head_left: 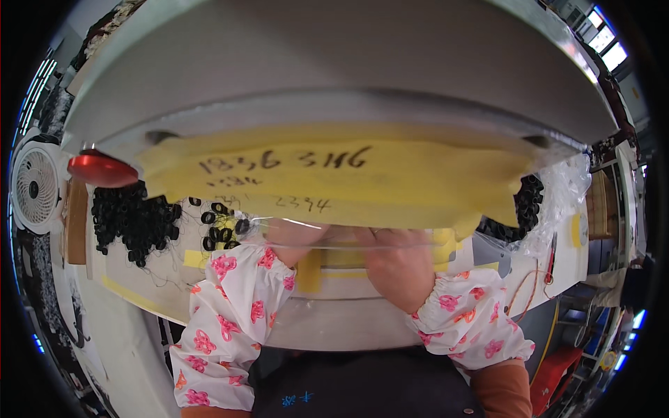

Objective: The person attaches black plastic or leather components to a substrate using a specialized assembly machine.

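Observation:
My left hand (300, 242) and my right hand (398, 265) reach under the front edge of a large grey cover (348, 63). Yellow tape (390, 174) with handwriting, stuck along that edge, hides the fingers of both, so what they hold is not visible. Yellow strips (341, 259) lie on the pale worktop (334, 324) between the two wrists. Several small black rings with loose threads (221, 230) lie just left of my left hand. White sleeve covers with pink butterflies wrap both forearms.
Piles of small black rings (132, 219) lie at the left, with another black heap (519, 209) at the right. Beside that are clear plastic wrapping (564, 198) and an orange cord (533, 279). A red rounded part (103, 170) juts out at left, near a white fan (36, 184).

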`<state>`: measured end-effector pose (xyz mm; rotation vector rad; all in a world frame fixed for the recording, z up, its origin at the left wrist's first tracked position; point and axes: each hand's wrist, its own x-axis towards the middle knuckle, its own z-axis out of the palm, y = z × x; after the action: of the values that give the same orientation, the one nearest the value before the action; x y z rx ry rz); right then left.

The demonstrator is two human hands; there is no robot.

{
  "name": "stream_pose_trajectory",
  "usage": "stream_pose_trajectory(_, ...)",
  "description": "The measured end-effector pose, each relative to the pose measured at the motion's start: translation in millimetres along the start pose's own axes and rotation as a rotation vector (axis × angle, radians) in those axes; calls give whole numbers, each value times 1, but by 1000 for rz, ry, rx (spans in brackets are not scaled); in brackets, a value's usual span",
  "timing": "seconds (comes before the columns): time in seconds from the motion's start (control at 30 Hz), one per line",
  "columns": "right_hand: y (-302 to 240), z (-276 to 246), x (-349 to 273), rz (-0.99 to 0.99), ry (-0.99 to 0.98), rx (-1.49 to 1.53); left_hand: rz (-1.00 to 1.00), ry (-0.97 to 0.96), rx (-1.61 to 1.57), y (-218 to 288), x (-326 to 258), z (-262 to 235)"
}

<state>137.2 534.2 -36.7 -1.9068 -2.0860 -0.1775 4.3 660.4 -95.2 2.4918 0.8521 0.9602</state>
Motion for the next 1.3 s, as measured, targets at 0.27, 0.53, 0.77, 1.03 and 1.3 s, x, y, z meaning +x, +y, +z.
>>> stream_pose_trajectory(0.27, 5, 5, -1, -9, 80, -24, 194, -214, 289, 8, 11, -5)
stream_pose_trajectory(0.53, 20, 1, 5, 15, 276, 217, 97, 7, 149, 33, 19, -25)
stream_pose_trajectory(0.77, 29, -5, 21, 580, -161, 1079, 7, -110, -271, 83, -23, -32)
stream_pose_trajectory(1.03, 20, -10, 10, 852, -316, 1689, -105, -146, -464, 91, -23, -47)
stream_pose_trajectory(1.3, -8, -13, -27, 209, 108, 941, -61, -76, -389, 59, 9, -38)
